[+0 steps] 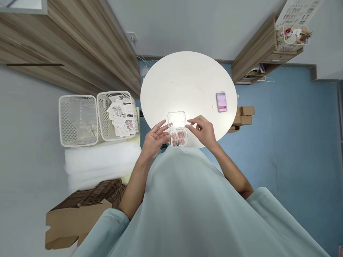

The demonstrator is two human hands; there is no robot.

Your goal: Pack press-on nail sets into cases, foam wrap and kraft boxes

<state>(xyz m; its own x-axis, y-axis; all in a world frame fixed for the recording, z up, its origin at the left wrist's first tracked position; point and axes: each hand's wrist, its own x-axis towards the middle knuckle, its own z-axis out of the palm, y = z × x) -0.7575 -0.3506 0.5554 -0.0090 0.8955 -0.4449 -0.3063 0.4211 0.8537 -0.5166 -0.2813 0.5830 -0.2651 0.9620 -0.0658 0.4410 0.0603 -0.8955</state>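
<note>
A small clear plastic case (178, 129) lies with its lid raised at the near edge of the round white table (184, 75). Rows of decorated press-on nails (178, 139) fill its lower half. My left hand (155, 141) is at the case's left side, fingers stretched and apart, the thumb touching the lower half. By its fingertips, a small pinkish spot shows against the lid; what it is I cannot tell. On the other side, my right hand (203, 131) has thumb and forefinger close together at the lid's right edge, the other fingers curled.
A phone-like pinkish rectangle (221, 102), blurred, lies on the table's right. Left of the table stand two white baskets, one with printed cards (119, 116), one with clear plastic pieces (79, 119). Flattened cardboard (80, 217) and small brown boxes (245, 115) are nearby.
</note>
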